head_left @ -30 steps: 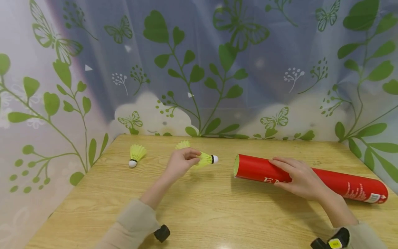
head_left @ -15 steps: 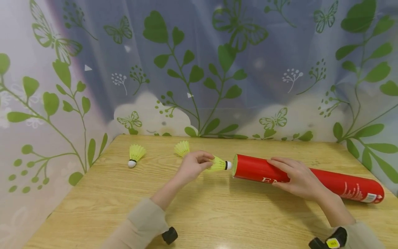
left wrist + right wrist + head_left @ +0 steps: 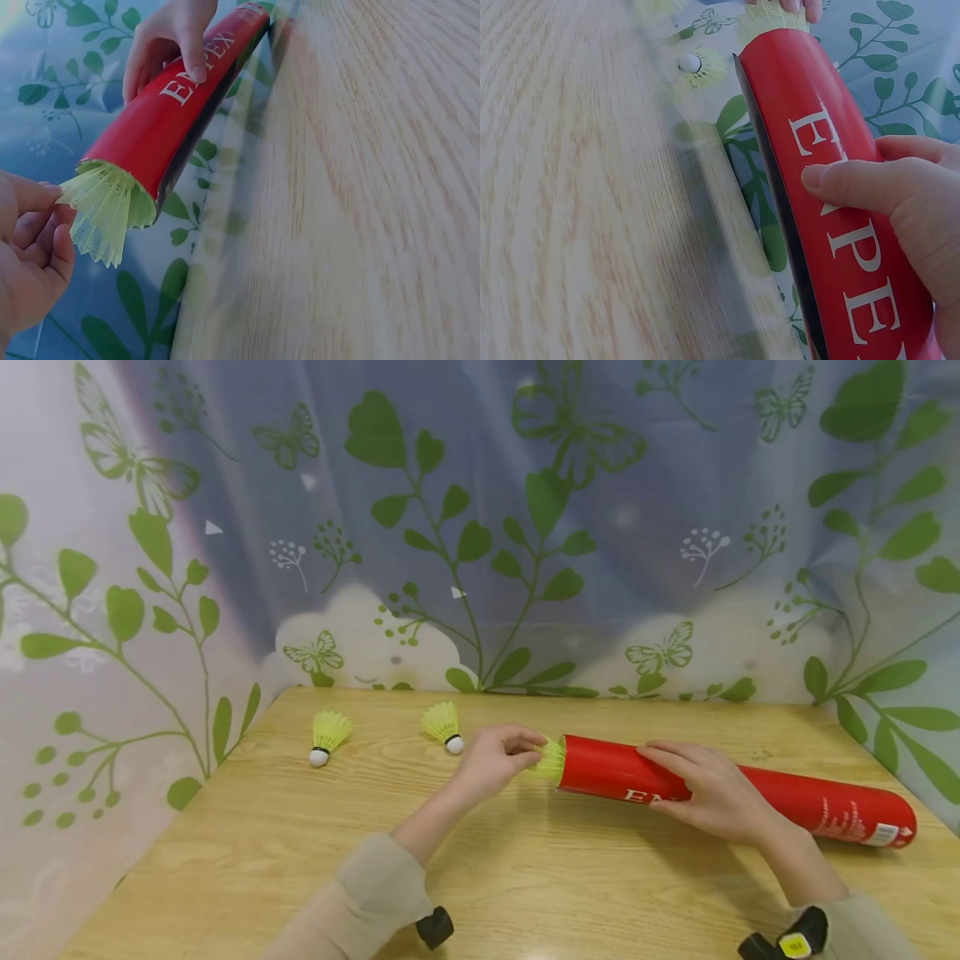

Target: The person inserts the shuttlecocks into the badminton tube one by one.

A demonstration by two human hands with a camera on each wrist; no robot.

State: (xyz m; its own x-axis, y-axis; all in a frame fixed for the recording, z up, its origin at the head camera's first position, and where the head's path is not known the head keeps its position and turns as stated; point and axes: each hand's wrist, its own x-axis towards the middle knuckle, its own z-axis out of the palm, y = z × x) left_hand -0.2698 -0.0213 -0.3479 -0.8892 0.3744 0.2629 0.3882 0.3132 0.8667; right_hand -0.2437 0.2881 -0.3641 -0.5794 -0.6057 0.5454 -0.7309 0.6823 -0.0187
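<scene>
On the wooden table (image 3: 247,827), two yellow shuttlecocks (image 3: 327,736) lie at the left. The left hand (image 3: 497,762) pinches a yellow shuttlecock (image 3: 105,214) by its skirt, its front inside the mouth of a red tube (image 3: 780,797) lying on its side. White letters read "E", "PEX". The right hand (image 3: 712,793) curls over the tube.

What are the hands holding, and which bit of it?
The left hand pinches a yellow shuttlecock by its feather skirt, at the tube's mouth. The right hand grips the red tube round its middle.
</scene>
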